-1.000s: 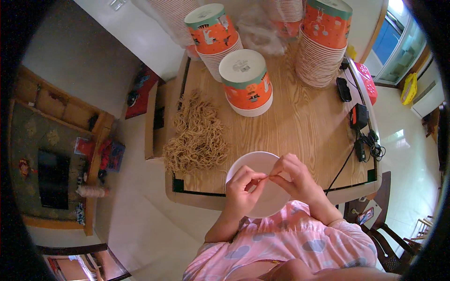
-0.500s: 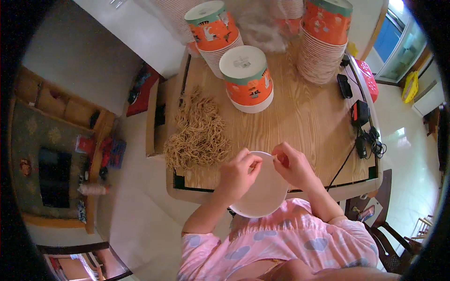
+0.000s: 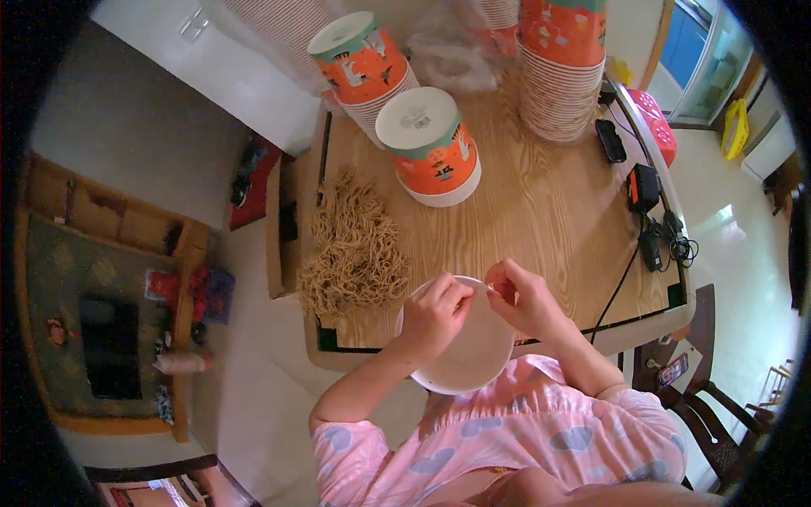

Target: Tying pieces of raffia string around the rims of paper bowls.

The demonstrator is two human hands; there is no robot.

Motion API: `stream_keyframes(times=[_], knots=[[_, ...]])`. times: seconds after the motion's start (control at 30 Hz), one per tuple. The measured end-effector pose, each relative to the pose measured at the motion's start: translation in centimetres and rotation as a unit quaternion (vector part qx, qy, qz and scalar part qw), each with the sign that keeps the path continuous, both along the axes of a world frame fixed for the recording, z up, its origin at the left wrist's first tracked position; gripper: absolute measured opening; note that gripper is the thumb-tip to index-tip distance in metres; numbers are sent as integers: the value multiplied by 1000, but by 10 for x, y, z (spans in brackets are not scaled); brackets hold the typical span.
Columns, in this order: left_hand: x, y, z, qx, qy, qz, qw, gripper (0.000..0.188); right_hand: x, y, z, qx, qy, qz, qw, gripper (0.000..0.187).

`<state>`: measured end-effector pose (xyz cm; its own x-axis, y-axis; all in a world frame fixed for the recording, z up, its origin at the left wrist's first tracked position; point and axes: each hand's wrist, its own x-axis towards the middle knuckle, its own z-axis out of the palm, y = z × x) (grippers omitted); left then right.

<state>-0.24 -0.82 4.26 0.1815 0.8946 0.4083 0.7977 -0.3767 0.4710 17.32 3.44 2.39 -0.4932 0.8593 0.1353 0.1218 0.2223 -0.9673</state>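
An open white paper bucket (image 3: 469,351) is tilted toward me between my body and the table's front edge, its pale inside showing. My left hand (image 3: 436,314) lies over its left side, fingers closed in a pinch just inside the far rim. Facing it, my right hand (image 3: 525,297) pinches at the same rim, with a small pale bit showing at the fingertips. What each pinch holds is too small to make out. Left of the hands lies a loose pile of tan twine (image 3: 355,253) on the table.
An upside-down orange and green paper bucket (image 3: 429,152) stands beyond my hands. Behind it are a left bucket stack (image 3: 363,72) and a taller right stack (image 3: 562,76), with clear plastic wrap (image 3: 452,63). A black adapter (image 3: 644,188) and cables lie along the table's right edge.
My view has shifted slightly, so the table and stacks sit differently in it. Both hands stay pinched at the bucket's far rim, with the fingertips moved a little.
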Motion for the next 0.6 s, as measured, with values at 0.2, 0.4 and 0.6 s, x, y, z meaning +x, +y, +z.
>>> stream_keyframes(times=[0.2, 0.4, 0.6], knots=[[1, 0, 2, 1, 12, 2, 1000, 16, 1, 1, 3, -23, 14, 12, 1000, 12], [3, 1, 0, 12, 29, -1, 1000, 16, -2, 10, -22, -160, 74, 20, 984, 12], [4, 2, -1, 30, 44, -6, 999, 16, -4, 14, -29, -174, 79, 57, 980, 16]])
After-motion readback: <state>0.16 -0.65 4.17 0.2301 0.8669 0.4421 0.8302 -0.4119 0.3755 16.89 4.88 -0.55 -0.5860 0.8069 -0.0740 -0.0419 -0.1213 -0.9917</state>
